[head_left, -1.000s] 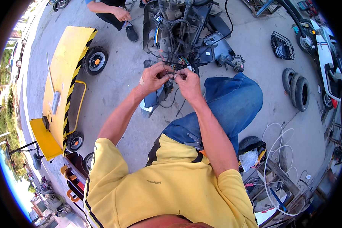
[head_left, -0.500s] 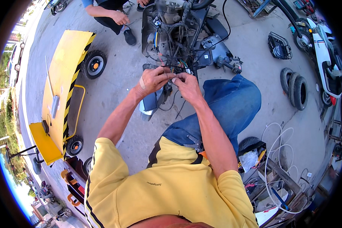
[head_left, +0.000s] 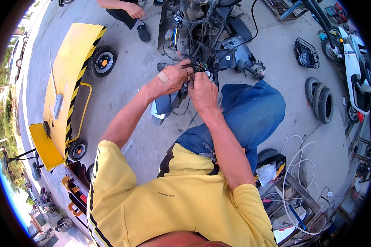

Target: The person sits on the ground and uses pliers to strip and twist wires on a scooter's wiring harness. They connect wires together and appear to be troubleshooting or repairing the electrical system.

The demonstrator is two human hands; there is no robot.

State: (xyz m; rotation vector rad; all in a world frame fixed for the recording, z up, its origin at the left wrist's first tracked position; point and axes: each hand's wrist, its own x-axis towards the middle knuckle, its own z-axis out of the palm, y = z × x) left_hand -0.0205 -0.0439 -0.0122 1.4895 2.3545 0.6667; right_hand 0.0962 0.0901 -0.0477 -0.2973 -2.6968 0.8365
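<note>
In front of me stands a stripped-down scooter with its dark wiring harness (head_left: 200, 43) exposed. My left hand (head_left: 173, 79), with a plaster near the wrist, is closed on a dark wire at the lower end of the harness. Right beside it, my right hand (head_left: 204, 90) is closed in a pinch on a wire, knuckles up; its fingertips are partly hidden. Coloured wire ends (head_left: 202, 64) show just beyond my fingers. A grey-silver scooter part (head_left: 160, 109) lies under my left wrist. Pliers (head_left: 209, 152) rest at my lap, partly behind my right forearm.
A yellow cart (head_left: 64, 82) with black-striped edge stands at left. Another person's hand (head_left: 134, 10) is at the top. Loose tyres (head_left: 319, 99), a black wire basket (head_left: 306, 53) and a white scooter (head_left: 354, 74) are at right. Coiled white tubing (head_left: 285, 168) lies over clutter at lower right.
My right hand has turned so its back faces up, and its fingers have curled in more. My left hand has shifted slightly up and right, with dark wire now across its fingers.
</note>
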